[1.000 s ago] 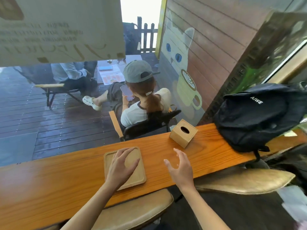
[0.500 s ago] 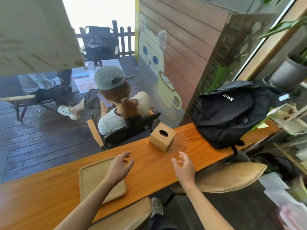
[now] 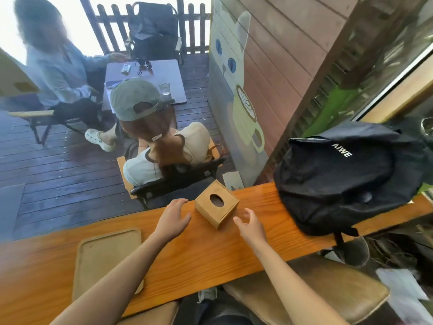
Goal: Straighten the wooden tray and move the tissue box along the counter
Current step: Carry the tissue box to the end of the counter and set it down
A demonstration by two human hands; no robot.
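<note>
Left hand: you are holding your left hand [image 3: 174, 218] spread and empty just left of the tissue box [image 3: 217, 205], fingers near its left face but not touching, as far as the slight blur allows.
Right hand: your right hand [image 3: 249, 225] is cupping open, thumb apart from the fingers, just beside the box's near right corner; nothing gripped.
Why this pose: you are flanking the box on both sides, likely so that you can close in and slide or lift it squarely.
Tissue box: sitting rotated on the wooden counter [image 3: 210, 252], between your hands, its oval slot showing no tissue.
Wooden tray: the wooden tray [image 3: 103, 259] is lying flat to the left under your left forearm, unhandled; it appears roughly square to the counter edge.
Constraint: the black backpack [image 3: 339, 174] is taking up the counter to the right, so travel that way is limited.
</note>
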